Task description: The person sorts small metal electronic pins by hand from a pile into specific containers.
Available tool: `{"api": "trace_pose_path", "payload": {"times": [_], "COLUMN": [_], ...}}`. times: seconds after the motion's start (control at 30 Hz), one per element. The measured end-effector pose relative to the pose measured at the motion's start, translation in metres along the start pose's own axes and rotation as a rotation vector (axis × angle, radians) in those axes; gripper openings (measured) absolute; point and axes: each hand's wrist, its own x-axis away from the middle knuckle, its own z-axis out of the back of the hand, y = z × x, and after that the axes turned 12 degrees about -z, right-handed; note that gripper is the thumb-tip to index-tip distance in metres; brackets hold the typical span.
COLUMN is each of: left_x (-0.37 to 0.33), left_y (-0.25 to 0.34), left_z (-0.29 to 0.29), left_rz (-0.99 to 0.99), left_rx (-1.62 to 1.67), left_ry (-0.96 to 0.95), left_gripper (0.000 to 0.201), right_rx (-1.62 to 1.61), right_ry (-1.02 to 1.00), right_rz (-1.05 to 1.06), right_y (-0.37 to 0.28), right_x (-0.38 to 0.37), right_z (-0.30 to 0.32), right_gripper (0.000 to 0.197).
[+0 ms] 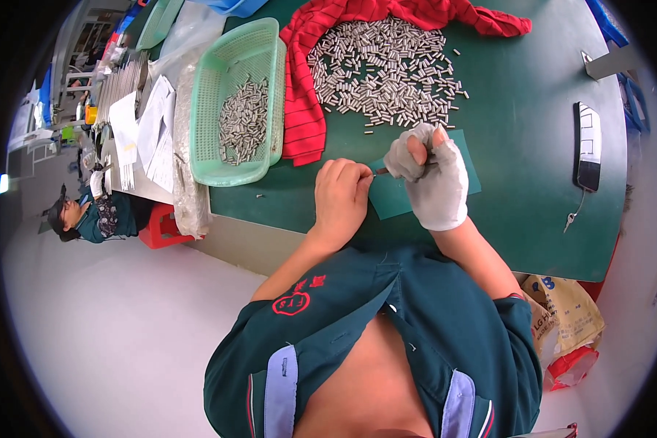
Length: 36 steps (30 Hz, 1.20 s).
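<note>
The green table [533, 146] fills the upper centre and right of the frame. At its top a red cloth [303, 109] is spread, and on it a heap of small metal pins [383, 69] is piled. To the left a green basket [237, 102] is set, with a smaller lot of the same pins [242, 120] inside. A green mat [463, 171] lies at the middle of the frame, and a phone [588, 146] lies at the right edge of the table.

Over the mat the gloved right hand [431, 175] is clenched around a thin tool [382, 171]. The bare left hand [339, 197] is closed just beside the tool's tip; a single pin is judged to be pinched there, but it cannot be made out.

A pin is judged to be light, rigid, smooth and apt to roll or slip. It is best gripped across its middle between thumb and forefinger.
</note>
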Motion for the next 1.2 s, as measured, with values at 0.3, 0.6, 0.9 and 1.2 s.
{"api": "trace_pose_path", "payload": {"times": [0.3, 0.6, 0.9, 1.2], "left_x": [0.0012, 0.0017, 0.0026, 0.0082], "left_y": [-0.0010, -0.0007, -0.0009, -0.0024], "left_z": [0.0005, 0.0000, -0.0012, -0.0067], "left_rz": [0.001, 0.004, 0.000, 0.010], "left_rx": [-0.003, -0.009, -0.006, -0.006], "left_ry": [-0.012, -0.012, -0.006, 0.018], "left_gripper": [0.012, 0.012, 0.012, 0.013], "right_rx": [-0.020, -0.010, 0.001, 0.058], "right_ry": [0.037, 0.040, 0.048, 0.081], "right_rz": [-0.029, -0.028, -0.042, -0.052], "right_y": [0.0005, 0.0004, 0.0010, 0.0082], "right_x": [-0.0007, -0.0012, -0.0015, -0.0046], "right_z": [-0.0014, -0.0023, -0.0019, -0.0029], "right_gripper": [0.037, 0.036, 0.035, 0.036]}}
